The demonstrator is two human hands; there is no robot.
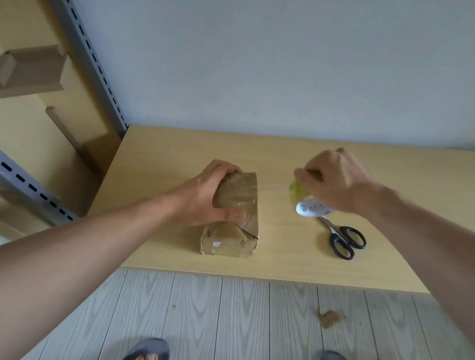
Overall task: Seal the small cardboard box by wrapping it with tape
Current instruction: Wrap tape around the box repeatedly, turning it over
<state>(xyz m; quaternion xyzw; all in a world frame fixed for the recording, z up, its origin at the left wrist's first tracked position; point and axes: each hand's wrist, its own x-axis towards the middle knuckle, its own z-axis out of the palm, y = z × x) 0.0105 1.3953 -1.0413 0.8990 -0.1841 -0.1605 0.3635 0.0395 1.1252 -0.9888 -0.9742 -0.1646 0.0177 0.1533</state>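
Gripping the far half of the small cardboard box (232, 239), left hand (204, 196) curls over it: fingers round the far end, thumb pressed on the top face. Box lies lengthwise on the pale wood counter (278, 263), left of centre, with glossy tape across its surfaces. Right hand (337, 181) is raised over the counter, well to the right of the box, fingers curled round a tape roll (305, 204) of yellowish tape on a white core. Strand from roll to box: cannot tell. Black-handled scissors (346, 240) lie on the counter just beside the roll, on the near side. Grey plank floor (236, 322) below.
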